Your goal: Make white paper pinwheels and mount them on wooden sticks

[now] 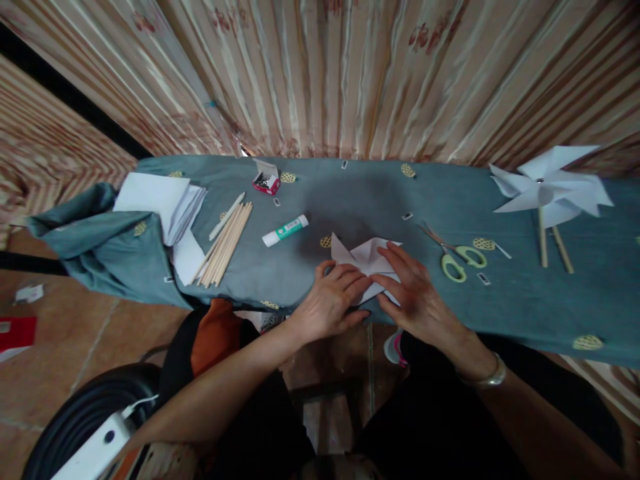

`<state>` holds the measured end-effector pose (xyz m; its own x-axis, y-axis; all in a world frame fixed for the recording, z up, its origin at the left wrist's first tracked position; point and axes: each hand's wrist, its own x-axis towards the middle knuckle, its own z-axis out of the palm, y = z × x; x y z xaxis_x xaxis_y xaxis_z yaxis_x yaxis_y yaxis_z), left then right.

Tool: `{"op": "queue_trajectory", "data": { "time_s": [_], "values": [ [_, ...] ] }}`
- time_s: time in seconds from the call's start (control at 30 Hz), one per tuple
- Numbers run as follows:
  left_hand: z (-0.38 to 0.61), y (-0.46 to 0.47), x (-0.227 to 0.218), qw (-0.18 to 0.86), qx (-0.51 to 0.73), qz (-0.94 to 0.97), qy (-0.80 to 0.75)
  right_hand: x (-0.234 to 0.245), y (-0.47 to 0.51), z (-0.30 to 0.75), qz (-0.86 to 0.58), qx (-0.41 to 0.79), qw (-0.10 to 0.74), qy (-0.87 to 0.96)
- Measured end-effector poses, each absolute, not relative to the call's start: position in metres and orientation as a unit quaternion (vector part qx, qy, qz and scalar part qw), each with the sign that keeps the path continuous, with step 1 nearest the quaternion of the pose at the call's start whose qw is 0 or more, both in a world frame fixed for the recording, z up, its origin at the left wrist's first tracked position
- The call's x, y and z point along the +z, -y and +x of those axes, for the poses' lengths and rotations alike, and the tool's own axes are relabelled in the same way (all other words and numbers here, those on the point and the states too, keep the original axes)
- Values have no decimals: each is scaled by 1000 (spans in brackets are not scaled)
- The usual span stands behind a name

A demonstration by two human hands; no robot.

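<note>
A white paper pinwheel [367,255] with folded, pointed blades lies at the table's front edge, without a stick that I can see. My left hand [334,299] is closed on its near left side, fingers bent over the middle and thumb low at the edge. From the right, my right hand [417,297] grips the paper too, its fingertips on the blades close to the centre. The hands cover much of the near side. Right of them lie green-handled scissors [454,259], blades slightly apart. A glue stick [286,231] lies to the left, capped.
Several wooden sticks [227,247] and a white pen [227,217] lie left, beside stacked white paper [155,197]. An open red box [267,181] of small metal pieces stands behind. Finished pinwheels [557,177] on sticks lie far right. A curtain [320,80] hangs behind the cloth-covered table [525,300].
</note>
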<state>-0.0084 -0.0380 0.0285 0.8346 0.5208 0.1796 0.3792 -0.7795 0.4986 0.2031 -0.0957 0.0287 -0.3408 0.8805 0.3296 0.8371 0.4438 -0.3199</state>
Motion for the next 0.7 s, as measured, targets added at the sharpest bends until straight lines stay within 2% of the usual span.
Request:
{"op": "queue_trajectory", "data": {
  "time_s": [0.27, 0.33, 0.47, 0.6, 0.7],
  "values": [
    [-31, 12, 40, 316, 291, 826, -365, 23, 91, 203, -525, 13, 265, 809],
    [-37, 3, 40, 388, 348, 747, -413, 25, 89, 204, -537, 15, 287, 793],
    [-39, 1, 37, 617, 402, 511, -443, 33, 86, 209, -563, 22, 360, 744],
    [-25, 19, 37, 808, 322, 303, -390, 38, 84, 210, -566, 22, 397, 722],
    [-11, 28, 38, 878, 250, 230, -336, 39, 85, 202, -540, 15, 396, 742]
  ]
}}
